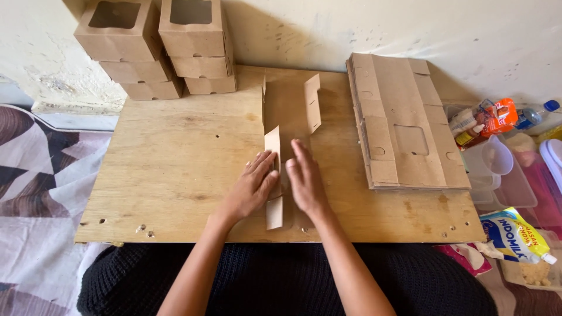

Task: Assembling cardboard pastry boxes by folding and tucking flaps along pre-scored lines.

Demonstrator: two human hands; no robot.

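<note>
Wooden surface [175, 175] holds one pile of flat cardboard sheets [404, 123] at its right edge and six made boxes [158, 47] at its far left corner, cut off on top. Left hand [252, 188] and right hand [305, 182], fingers flat and together, press one half-folded box [287, 117] in the middle, hiding part.

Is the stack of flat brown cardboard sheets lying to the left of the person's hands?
No, the stack of flat brown cardboard sheets lies to the right of both the left hand and the right hand, on the plywood board.
</note>
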